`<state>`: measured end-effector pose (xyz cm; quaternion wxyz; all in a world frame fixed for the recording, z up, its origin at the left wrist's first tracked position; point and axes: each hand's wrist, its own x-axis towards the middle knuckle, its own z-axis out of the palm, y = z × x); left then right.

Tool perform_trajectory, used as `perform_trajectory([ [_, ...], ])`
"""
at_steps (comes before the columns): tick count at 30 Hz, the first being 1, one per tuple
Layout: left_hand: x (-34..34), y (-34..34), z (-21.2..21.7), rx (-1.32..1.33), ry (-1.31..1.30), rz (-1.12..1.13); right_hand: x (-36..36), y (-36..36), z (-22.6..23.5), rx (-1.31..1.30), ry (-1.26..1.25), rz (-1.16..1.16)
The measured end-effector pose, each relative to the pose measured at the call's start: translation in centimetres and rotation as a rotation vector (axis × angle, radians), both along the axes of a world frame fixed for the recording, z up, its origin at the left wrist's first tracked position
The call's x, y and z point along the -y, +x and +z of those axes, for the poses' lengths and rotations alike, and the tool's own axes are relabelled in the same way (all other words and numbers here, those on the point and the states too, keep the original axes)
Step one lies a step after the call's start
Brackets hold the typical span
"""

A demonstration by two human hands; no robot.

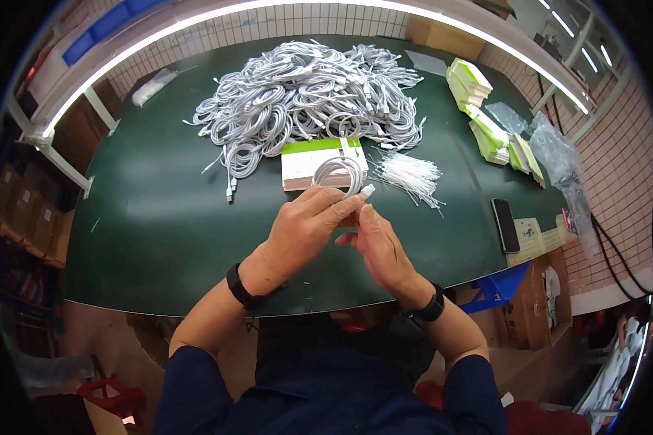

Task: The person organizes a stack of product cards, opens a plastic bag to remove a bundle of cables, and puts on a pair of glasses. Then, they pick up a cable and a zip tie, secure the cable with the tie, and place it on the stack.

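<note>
A coiled grey-white cable is pinched between the thumb and fingers of my left hand, its loop standing up over the stack of cards. Its white plug sticks out to the right by my left fingertips. My right hand meets the left just below that plug, its fingers bent and drawn together; whatever lies between them is hidden. Behind the coil is a stack of white and green cards. White cable ties lie in a loose bunch to its right.
A big heap of coiled cables covers the back middle of the green table. At the right are stacks of green and white packs, clear plastic bags and a phone. A blue bin sits under the right edge.
</note>
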<state>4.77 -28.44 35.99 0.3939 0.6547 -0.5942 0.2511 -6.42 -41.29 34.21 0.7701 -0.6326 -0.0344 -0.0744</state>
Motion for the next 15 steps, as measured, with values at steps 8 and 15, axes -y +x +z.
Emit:
perform_trajectory([
  [8,0.2,1.7,-1.6,0.048,0.056,0.005,0.3,2.2,-0.2,-0.032,0.128,-0.202],
  [15,1.0,2.6,-1.9,0.033,0.074,-0.044,2.1,4.0,-0.8,-0.073,0.364,-0.102],
])
